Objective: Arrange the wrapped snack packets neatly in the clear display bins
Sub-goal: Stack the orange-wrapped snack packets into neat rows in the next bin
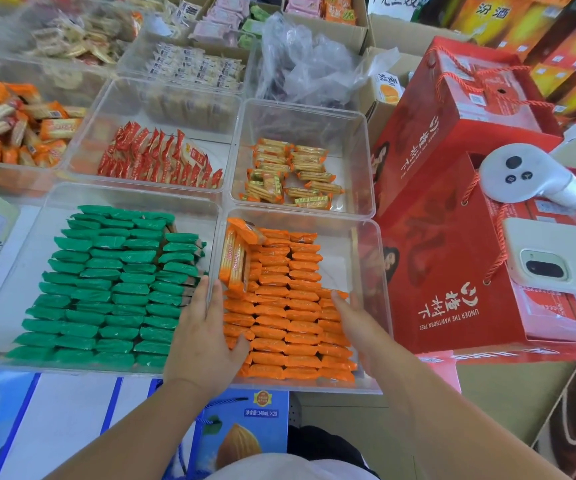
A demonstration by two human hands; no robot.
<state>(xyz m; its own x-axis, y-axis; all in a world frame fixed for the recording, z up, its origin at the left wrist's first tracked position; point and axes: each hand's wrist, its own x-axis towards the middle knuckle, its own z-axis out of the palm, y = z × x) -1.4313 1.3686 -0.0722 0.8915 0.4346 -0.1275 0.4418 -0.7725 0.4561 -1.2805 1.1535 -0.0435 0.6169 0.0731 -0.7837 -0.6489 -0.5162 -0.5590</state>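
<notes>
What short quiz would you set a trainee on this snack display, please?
1. True or false: the orange packets lie to the right of the green packets.
2. What lies on the red gift boxes? A) a phone and a white controller; B) scissors; C) a cup.
3. Fill in: the ___ hand lies across the divide between green and orange.
Key: 1 true. 2 A. 3 left: the left hand spans it, while the right hand lies flat against the orange packets' right side.
</notes>
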